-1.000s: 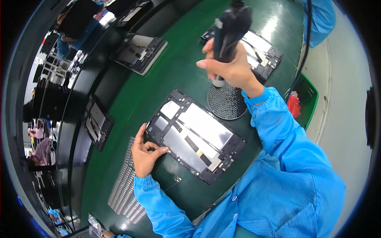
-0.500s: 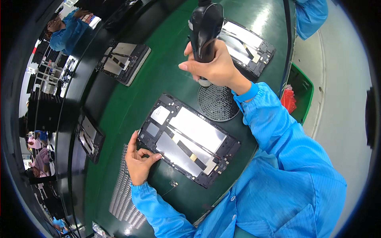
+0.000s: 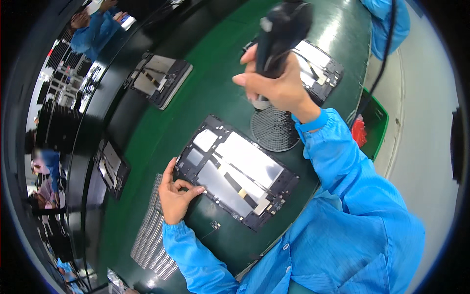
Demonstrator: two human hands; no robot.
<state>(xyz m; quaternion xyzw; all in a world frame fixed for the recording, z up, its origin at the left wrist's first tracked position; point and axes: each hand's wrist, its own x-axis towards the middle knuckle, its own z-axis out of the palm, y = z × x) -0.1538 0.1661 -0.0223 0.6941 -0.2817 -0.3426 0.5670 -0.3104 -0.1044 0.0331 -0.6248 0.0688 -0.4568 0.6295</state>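
Note:
A black tablet frame point(image 3: 235, 172) with silver shields and a ribbon cable lies open on the green belt point(image 3: 205, 93) in front of me. My left hand point(image 3: 175, 196) rests on its near left corner, fingers pressing the edge. My right hand point(image 3: 276, 85) is raised above the belt, gripping a black electric screwdriver point(image 3: 279, 34) upright. The tool's tip hangs over a round black mesh pad point(image 3: 274, 128) beside the frame.
Another open tablet frame point(image 3: 318, 66) lies beyond the mesh pad, and two more point(image 3: 159, 81) point(image 3: 111, 167) sit on the belt at left. A strip of small silver parts point(image 3: 149, 230) lies by my left wrist. A green bin point(image 3: 374, 127) hangs at right. A person in blue point(image 3: 90, 29) works far left.
My right hand with the screwdriver stays raised over the mesh pad, shifting slightly. My left hand keeps holding the frame's corner. The view has turned a little.

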